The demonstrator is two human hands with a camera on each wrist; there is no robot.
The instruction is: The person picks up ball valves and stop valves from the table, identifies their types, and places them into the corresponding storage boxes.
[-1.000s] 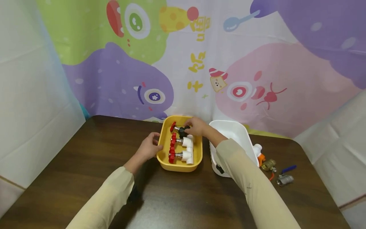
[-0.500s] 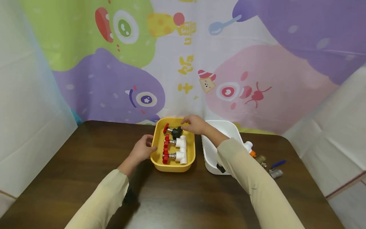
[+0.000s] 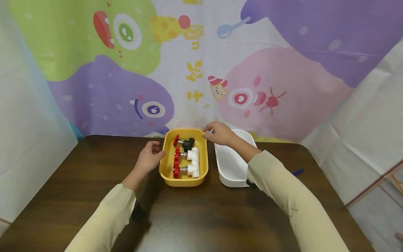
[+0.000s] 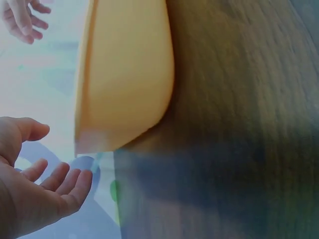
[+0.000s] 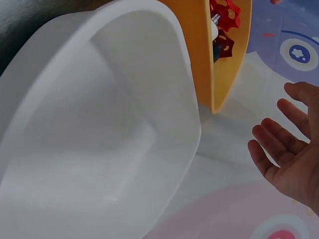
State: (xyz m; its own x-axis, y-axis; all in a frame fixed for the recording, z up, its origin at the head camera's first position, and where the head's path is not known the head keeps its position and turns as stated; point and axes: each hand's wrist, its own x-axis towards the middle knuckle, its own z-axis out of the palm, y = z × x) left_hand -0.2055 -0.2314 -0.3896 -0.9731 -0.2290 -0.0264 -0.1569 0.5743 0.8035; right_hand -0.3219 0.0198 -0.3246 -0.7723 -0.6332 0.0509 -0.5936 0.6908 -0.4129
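Note:
A yellow tray stands on the dark wooden table. Inside lie two white valves with red handwheels, one in front of the other, and a black valve with a red handwheel behind them. My left hand is beside the tray's left rim, fingers loosely bent and holding nothing; in the left wrist view the hand looks apart from the tray wall. Over the tray's back right corner hovers my right hand, its relaxed fingers holding nothing in the right wrist view.
A white tray stands just right of the yellow one, partly hidden by my right forearm. A blue lever handle shows beyond my sleeve on the right. A cartoon-printed curtain hangs behind the table's back edge.
My right hand has let go of the black valve, which stays in the yellow tray, and moved right and up. The left hand has drawn slightly off the rim. The head view has turned right.

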